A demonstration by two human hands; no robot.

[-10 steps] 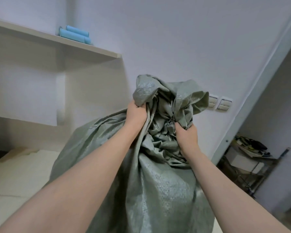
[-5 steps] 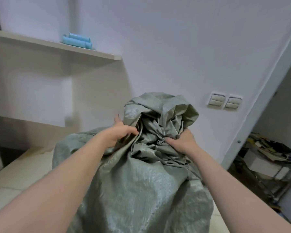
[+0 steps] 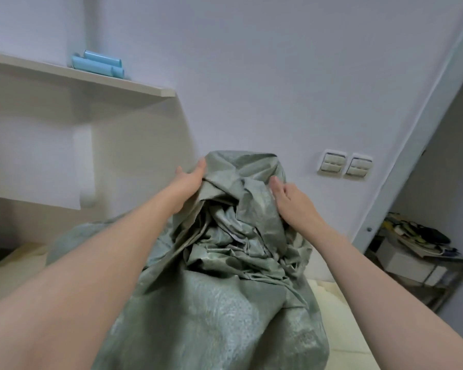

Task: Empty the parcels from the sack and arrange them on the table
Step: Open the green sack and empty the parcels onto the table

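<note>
On the cream tabletop (image 3: 342, 324) before us stands the bulging grey-green woven plastic sack (image 3: 225, 316), crumpled mouth uppermost. Both our forearms reach forward. Our left hand (image 3: 190, 180) lies against the mouth's left fold, fingers hidden, so we cannot tell its grip. Our right hand (image 3: 289, 201) rests on the right fold, fingers relaxed.

One grey-green sack (image 3: 225, 303) lies on one cream bench (image 3: 340, 316). Two hands are at it: one left hand (image 3: 190, 177) and one right hand (image 3: 292, 204). One shelf (image 3: 145, 88) is on the wall and carries two light blue rolls (image 3: 96, 65); whether a third lies behind them cannot be told. Two switch plates (image 3: 332, 161) sit side by side, each with two rockers. One white box (image 3: 406, 260) stands in the side room under one heap (image 3: 422, 236) too jumbled to count.
</note>
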